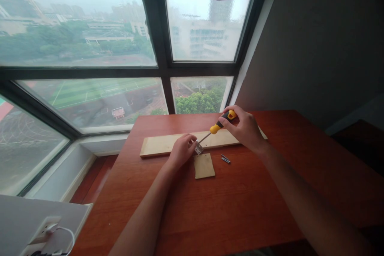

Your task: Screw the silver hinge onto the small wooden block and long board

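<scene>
My right hand (244, 128) grips a screwdriver (216, 127) by its yellow and black handle. The shaft slants down to the left, and its tip meets a small metal hinge (198, 149) at the near edge of a long pale wooden board (160, 145). Closed fingers of my left hand (183, 150) pinch at the hinge; a screw may be between them, but it is too small to make out. Just below the hinge lies a small square wooden piece (204, 167) with holes near its top edge. A few loose screws (226, 159) rest to its right.
Everything lies on a reddish-brown wooden table (240, 208). Large windows with dark frames (166, 68) stand behind its far edge. A grey wall (294, 56) rises at the right. At the lower left, a white plug (52, 229) with a cable sits in a wall socket.
</scene>
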Tool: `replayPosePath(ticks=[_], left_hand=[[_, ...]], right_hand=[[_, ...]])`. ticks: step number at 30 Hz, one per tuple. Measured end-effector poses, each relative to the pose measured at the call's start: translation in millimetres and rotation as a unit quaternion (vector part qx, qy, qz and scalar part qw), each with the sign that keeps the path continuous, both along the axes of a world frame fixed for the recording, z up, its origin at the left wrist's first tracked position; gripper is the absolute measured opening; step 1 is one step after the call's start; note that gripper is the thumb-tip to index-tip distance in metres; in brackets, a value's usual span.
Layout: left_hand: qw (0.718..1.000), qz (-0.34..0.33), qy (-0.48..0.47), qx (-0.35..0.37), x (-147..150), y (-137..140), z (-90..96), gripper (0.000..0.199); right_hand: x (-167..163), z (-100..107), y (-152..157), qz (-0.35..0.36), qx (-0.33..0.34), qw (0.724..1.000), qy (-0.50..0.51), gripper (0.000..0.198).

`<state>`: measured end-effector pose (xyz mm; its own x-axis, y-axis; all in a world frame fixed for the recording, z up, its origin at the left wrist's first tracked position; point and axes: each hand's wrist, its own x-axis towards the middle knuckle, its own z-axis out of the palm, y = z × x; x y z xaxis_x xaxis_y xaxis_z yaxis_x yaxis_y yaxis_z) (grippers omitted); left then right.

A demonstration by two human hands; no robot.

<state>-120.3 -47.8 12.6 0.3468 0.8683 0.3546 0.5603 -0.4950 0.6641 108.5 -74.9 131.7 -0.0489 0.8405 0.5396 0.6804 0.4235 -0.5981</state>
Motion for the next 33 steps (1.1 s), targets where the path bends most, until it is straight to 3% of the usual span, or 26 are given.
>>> replayPosePath(ticks=[22, 33], left_hand=[[1.000, 0.003, 0.014, 0.001, -3, -1, 2.9, 0.008], [1.000, 0.000, 0.020, 0.009, -2, -1, 2.8, 0.007]], right_hand=[[4, -13, -4, -0.048, 0.015, 0.999, 0.012, 0.023], [4, -13, -16, -0.015, 0.016, 1.000, -0.018, 0.019]])
